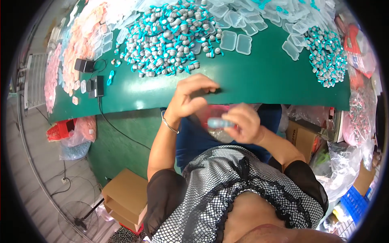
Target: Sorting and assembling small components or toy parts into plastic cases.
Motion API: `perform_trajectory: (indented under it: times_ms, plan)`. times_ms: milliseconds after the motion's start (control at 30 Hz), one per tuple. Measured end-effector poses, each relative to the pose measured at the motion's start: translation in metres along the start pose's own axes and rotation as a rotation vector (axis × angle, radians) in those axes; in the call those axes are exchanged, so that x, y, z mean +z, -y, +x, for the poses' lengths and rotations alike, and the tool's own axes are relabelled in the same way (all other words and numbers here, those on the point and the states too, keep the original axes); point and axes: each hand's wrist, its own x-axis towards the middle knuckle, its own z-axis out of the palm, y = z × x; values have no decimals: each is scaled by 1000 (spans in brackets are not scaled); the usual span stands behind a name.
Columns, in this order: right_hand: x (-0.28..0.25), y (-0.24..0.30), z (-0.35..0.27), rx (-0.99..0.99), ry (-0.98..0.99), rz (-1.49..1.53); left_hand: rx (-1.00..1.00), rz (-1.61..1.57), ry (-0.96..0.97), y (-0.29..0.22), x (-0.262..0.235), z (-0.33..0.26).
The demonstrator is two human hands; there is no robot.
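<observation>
My left hand [190, 97] hovers over the near edge of the green table [267, 81]. Its fingers are curved, the thumb stands apart from them, and nothing shows in it. Lower and to the right, above my lap, my right hand [246, 123] pinches a small pale blue-grey case [220, 122], blurred by motion. Beyond my left hand lies a big heap of grey ribbed plugs on teal cords [162, 40]. Two compartments of an open clear plastic case [243, 43] rest right of that heap.
A second, smaller pile of grey-and-teal corded pieces [327, 56] sits at the table's right end. More clear cases [235, 18] crowd the back. Peach-coloured pieces [81, 48] and a black power adapter [96, 86] lie at left. A cardboard box [125, 196] stands on the floor.
</observation>
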Motion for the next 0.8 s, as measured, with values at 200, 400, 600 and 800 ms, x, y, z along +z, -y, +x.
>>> perform_trajectory:
  times_ms: [200, 400, 600, 800]
  plan:
    - [81, -89, -126, 730, 519, 8, -32, 229, -37, -2, 3, -2]
    - [90, -253, -223, 741, 635, -828, 78, 201, -47, 2, 29, 19]
    - [90, -180, -174, 815, 269, -646, 96, 266, -77, 4, 10, -1]
    - [23, -75, -102, 752, 423, -48, 161, 318, -139, 8, 11, -3]
